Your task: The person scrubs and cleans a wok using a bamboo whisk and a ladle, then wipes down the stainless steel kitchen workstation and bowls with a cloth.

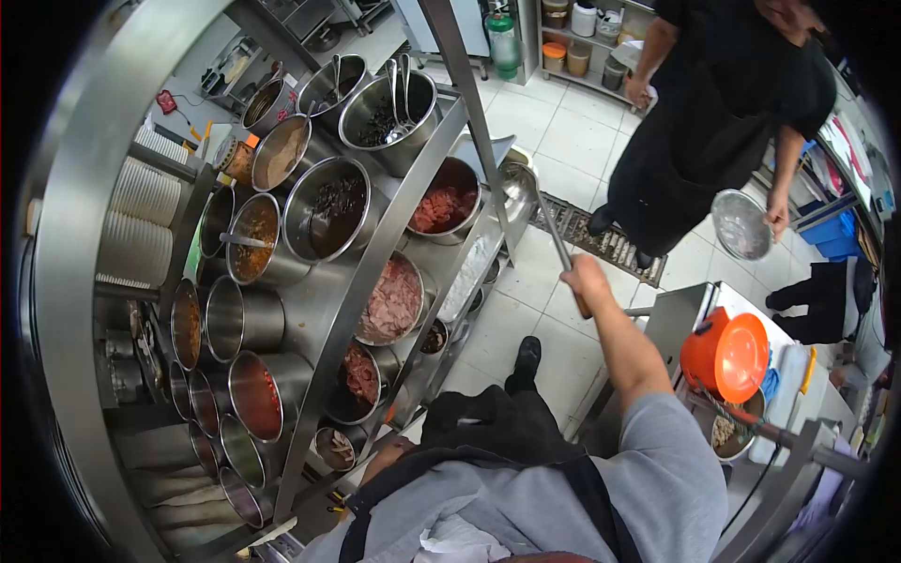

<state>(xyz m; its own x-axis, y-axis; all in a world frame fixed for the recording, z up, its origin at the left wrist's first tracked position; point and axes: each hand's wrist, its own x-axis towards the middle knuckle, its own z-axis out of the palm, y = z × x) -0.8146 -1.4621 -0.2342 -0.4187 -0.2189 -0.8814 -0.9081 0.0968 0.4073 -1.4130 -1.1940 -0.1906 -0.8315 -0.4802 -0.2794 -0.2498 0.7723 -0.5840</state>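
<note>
My right hand (586, 279) is wrapped round the handle of a long metal ladle (554, 225). The ladle's bowl (516, 180) is at the far end, beside a pot of red meat (445, 202) on the steel rack. Low at the rack's near side, my left hand (387, 456) shows only in part near a small pot of pale strips (335, 448); its fingers are hidden. Pots of pink meat (394, 300) and darker meat (360, 371) stand in between.
Steel pots with sauces (258, 396) fill the rack, whose post (469, 103) rises ahead. A co-worker (713, 122) holds a metal bowl (741, 225) at the upper right. An orange bowl (741, 357) stands on the right counter. A drain grate (610, 242) crosses the floor.
</note>
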